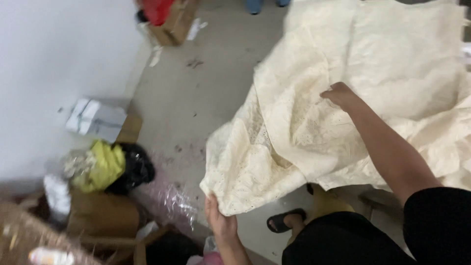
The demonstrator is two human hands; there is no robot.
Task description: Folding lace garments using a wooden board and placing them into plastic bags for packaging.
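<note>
Over grey floor (216,98), cream eyelet fabric (314,108)

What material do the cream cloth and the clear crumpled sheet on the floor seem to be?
Cream cloth: apparently thin matte woven fabric, perhaps cotton; small eyelet holes show, and it drapes in soft folds. Clear crumpled sheet: probably thin plastic film; it is see-through with glossy, sharp creases.

Cloth (314,113) cream, eyelet-hole pattern over lower part, plainer above; floor (196,93) grey with dark spots; wall (54,49) white; sandal (283,221) black; rag (103,164) yellow-green on black bag (133,169); boxes (174,24) brown; sleeve (436,225) black.
</note>
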